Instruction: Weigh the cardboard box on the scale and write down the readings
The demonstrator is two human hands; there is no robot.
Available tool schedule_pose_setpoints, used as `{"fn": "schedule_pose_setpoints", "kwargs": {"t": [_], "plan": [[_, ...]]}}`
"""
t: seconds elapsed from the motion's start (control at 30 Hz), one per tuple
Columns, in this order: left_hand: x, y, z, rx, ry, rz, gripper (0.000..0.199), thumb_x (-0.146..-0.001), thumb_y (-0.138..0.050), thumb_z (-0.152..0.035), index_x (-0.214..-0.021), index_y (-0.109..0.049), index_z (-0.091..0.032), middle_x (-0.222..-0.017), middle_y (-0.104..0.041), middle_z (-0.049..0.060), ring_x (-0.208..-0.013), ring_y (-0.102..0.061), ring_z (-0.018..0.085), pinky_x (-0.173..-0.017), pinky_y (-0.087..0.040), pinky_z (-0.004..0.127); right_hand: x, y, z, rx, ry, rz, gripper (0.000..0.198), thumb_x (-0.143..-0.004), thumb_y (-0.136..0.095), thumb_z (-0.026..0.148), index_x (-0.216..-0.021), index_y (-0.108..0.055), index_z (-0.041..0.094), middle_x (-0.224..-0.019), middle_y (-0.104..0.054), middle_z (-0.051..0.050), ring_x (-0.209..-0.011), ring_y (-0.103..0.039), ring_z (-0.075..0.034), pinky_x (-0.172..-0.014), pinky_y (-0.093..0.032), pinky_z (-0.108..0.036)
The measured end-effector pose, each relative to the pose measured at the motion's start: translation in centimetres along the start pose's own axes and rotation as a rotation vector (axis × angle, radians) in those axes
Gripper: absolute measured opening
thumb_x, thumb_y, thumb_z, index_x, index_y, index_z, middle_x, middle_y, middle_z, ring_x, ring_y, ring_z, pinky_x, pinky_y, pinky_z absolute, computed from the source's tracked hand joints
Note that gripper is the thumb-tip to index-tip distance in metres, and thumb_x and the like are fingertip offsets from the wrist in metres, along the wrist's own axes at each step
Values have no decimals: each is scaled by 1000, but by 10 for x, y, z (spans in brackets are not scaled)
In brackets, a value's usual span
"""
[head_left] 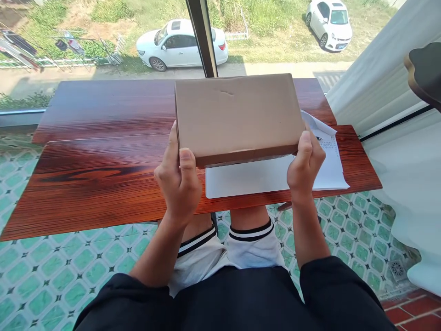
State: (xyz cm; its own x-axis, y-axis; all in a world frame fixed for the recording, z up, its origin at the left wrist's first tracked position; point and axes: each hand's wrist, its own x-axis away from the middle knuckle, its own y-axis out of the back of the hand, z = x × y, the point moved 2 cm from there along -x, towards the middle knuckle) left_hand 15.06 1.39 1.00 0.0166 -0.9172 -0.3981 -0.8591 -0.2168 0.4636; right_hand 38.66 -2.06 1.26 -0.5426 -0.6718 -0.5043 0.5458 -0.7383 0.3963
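Observation:
A closed brown cardboard box (237,117) is held up in front of me above the table, its broad face toward me and a small crease near the top. My left hand (179,172) grips its lower left corner, thumb on the front edge and fingers around the side. At the lower right corner my right hand (306,158) holds it the same way, thumb up front. Below and behind the box lies a white sheet or board (248,179), partly hidden by it. Printed paper (329,161) with a curled top edge lies by my right hand.
The reddish-brown wooden table (103,184) stands against a window with a dark frame post (203,37). White curtains (389,115) hang at the right, near a dark, wavy-edged object (425,73). Green tiled floor (86,266) shows below; white cars are parked outside.

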Motion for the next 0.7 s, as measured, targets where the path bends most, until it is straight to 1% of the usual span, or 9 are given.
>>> {"fn": "schedule_pose_setpoints", "kwargs": {"t": [0.07,0.13,0.23,0.33,0.43,0.5,0.6,0.7], "plan": [[-1,-4,-2,-49,-30,-82,59,-101,-30,-52,-148,-47,-21,-90,-68,6,-67,-50,13,-66,-39,30,-3,3,-5,12,-1,-38,57,-103,-23,51,-109,-70,18,-90,-65,-8,-76,-58,-16,-69,-44,-29],[-3,-9,-4,-62,-62,-97,59,-101,-28,-52,-145,-50,-20,-85,-67,5,-63,-46,12,-63,-38,29,-6,6,-10,7,1,-75,58,-103,-25,52,-104,-71,16,-84,-62,-7,-71,-53,-15,-66,-42,-29],[-3,-16,-5,-73,-77,-63,61,-101,-27,-53,-146,-50,-19,-90,-69,6,-62,-45,12,-62,-37,29,-9,10,-17,-2,-1,-107,56,-102,-29,50,-90,-71,14,-70,-51,-4,-61,-40,-13,-60,-35,-28],[-2,-21,-5,-83,-63,-17,60,-101,-26,-53,-147,-48,-21,-100,-71,9,-68,-50,13,-68,-41,29,-10,14,-23,11,4,-124,57,-102,-29,50,-81,-68,14,-63,-37,-1,-59,-31,-12,-57,-28,-28],[-1,-24,-6,-69,-60,12,62,-100,-25,-54,-146,-50,-21,-107,-71,11,-73,-55,14,-73,-44,31,-10,15,-26,32,-11,-131,59,-102,-27,52,-80,-66,15,-64,-33,-1,-60,-31,-12,-58,-28,-27],[-2,-26,-6,-72,-57,20,63,-100,-24,-55,-145,-50,-20,-107,-70,11,-72,-54,14,-72,-44,31,-10,14,-28,42,-32,-127,56,-102,-27,51,-81,-65,15,-63,-32,0,-60,-31,-12,-58,-29,-27],[-3,-28,-4,-108,-47,38,66,-100,-22,-56,-147,-47,-19,-97,-69,8,-67,-50,12,-65,-41,29,-10,15,-31,39,-51,-125,53,-102,-27,47,-75,-60,16,-64,-32,0,-61,-32,-11,-60,-31,-27],[-3,-31,-4,-121,-33,75,69,-99,-20,-59,-149,-44,-18,-83,-64,5,-66,-49,12,-63,-39,28,-11,16,-32,34,-61,-132,48,-101,-27,41,-66,-48,17,-65,-30,0,-62,-32,-11,-62,-31,-28]]}}
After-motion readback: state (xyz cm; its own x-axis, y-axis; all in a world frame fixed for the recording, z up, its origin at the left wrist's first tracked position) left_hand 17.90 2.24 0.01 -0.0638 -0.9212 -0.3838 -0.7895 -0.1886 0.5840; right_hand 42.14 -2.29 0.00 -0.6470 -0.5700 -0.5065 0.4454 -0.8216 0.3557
